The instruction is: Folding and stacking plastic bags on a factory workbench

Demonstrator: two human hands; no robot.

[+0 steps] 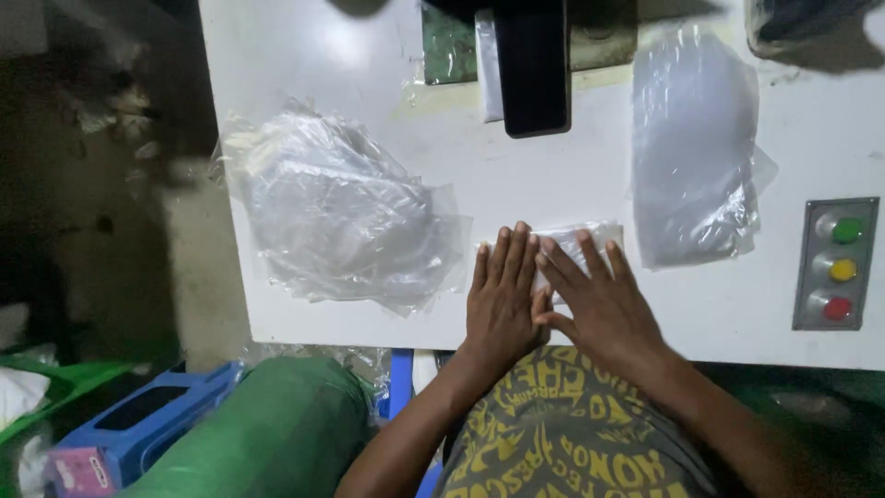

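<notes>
Both hands lie flat, palms down, side by side on a small clear plastic packet (590, 236) on a white table (719, 314). My left hand (502, 295) covers the packet's left part, fingers together and pointing away from me. My right hand (595, 300) presses the middle of the packet, fingers slightly spread. Only the packet's far edge and right end show past the fingertips. Neither hand grips anything.
A heap of crumpled clear plastic bags (336, 217) lies to the left, a flatter stack of clear bags (696, 166) to the right. A black machine head (533, 65) hangs at the far middle. A panel with green, yellow and red buttons (837, 263) sits far right. Blue crate (138, 429) below left.
</notes>
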